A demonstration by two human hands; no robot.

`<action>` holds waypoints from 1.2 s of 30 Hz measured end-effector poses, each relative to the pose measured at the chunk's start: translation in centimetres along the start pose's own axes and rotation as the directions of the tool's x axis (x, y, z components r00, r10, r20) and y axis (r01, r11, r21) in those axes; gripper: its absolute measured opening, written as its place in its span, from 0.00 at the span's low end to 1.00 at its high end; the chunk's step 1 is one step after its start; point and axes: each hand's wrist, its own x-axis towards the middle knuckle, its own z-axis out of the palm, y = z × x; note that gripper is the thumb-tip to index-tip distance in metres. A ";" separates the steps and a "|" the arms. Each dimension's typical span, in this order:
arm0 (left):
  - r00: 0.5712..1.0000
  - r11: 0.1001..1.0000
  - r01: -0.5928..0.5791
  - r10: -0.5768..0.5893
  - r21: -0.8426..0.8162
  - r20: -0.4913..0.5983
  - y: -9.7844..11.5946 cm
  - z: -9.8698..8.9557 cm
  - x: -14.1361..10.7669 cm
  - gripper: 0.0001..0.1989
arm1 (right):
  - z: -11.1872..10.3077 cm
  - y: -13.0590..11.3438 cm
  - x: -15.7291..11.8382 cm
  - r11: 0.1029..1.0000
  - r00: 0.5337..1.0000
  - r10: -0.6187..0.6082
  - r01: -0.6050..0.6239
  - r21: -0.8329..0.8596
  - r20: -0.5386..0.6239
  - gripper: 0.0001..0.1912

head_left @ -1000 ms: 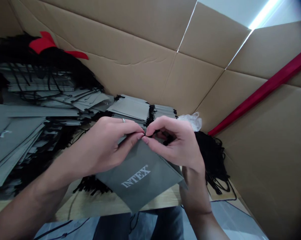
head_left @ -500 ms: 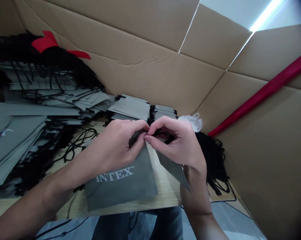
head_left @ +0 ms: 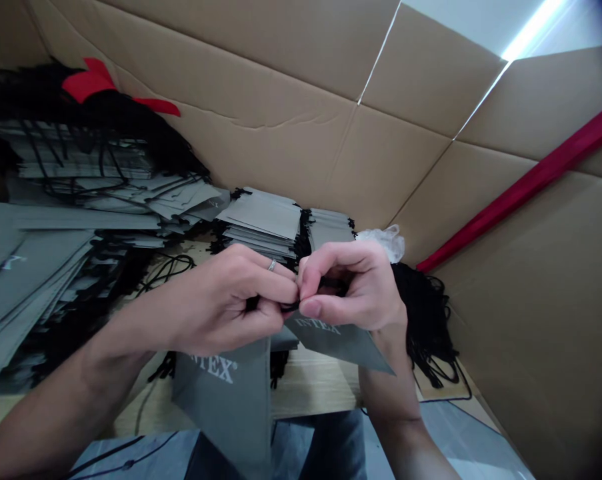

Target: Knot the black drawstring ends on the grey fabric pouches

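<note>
My left hand (head_left: pixel 231 300), with a ring on one finger, is closed in a pinch on a thin black cord (head_left: pixel 291 307). Fingertip to fingertip with it, my right hand (head_left: pixel 358 283) pinches at the same cord; the exact grip is hidden by the fingers. Below my left hand hangs a grey INTEX-printed sheet or pouch (head_left: pixel 231 407), tilted over the table's front edge. Another grey INTEX piece (head_left: pixel 338 343) hangs slanted under my right hand. Whether the two are joined I cannot tell.
Stacks of grey pieces with black cords (head_left: pixel 263 217) stand behind my hands. Larger piles (head_left: pixel 45 267) fill the left side, with a red strip (head_left: pixel 91 83) on top. A black cord bundle (head_left: pixel 425 320) lies right, near clear plastic (head_left: pixel 388 241). Cardboard walls (head_left: pixel 281 87) enclose the table (head_left: pixel 321 387).
Both hands have lowered slightly and my left fingers have curled in more. The left grey piece has swung down past the table edge; the right one has turned its print into view.
</note>
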 end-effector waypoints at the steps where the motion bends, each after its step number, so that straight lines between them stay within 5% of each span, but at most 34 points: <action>1: 1.000 0.999 -0.020 0.020 -0.043 0.017 0.1 -0.2 0.0 0.17 | 0.2 0.6 0.0 0.999 1.000 -0.018 0.017 0.035 0.014 0.18; 6: 0.999 0.994 -0.031 0.033 -0.107 0.015 1.0 -0.6 -0.1 0.16 | 0.8 1.8 0.2 0.985 0.990 -0.140 0.136 0.109 0.028 0.21; 12: 0.949 0.978 0.208 -0.195 0.026 -0.248 0.6 0.3 0.5 0.13 | -0.1 -0.7 1.3 0.982 0.973 -0.153 0.130 -0.138 -0.171 0.21; 19: 0.873 0.974 0.223 -0.183 0.036 -0.452 -1.1 1.2 0.4 0.06 | -0.8 -0.8 1.1 0.936 0.905 -0.261 0.151 -0.319 -0.335 0.29; 24: 0.813 0.957 0.272 -0.175 0.096 -0.556 -0.8 1.5 0.6 0.04 | -0.3 -1.4 -0.1 0.819 0.871 -0.359 0.121 -0.561 -0.336 0.18; 29: 0.814 0.942 0.293 -0.154 0.167 -0.561 -0.7 1.5 0.4 0.06 | 0.6 -2.1 -0.7 0.667 0.836 -0.469 0.125 -0.734 -0.284 0.05; 32: 0.817 0.928 0.300 -0.130 0.221 -0.562 -0.9 1.5 0.2 0.07 | 0.5 -2.2 -0.8 0.739 0.829 -0.442 0.119 -0.663 -0.343 0.05; 36: 0.848 0.910 0.288 -0.096 0.300 -0.522 -1.1 1.5 0.0 0.08 | 0.0 -2.4 -1.0 0.882 0.880 -0.334 0.165 -0.442 -0.339 0.08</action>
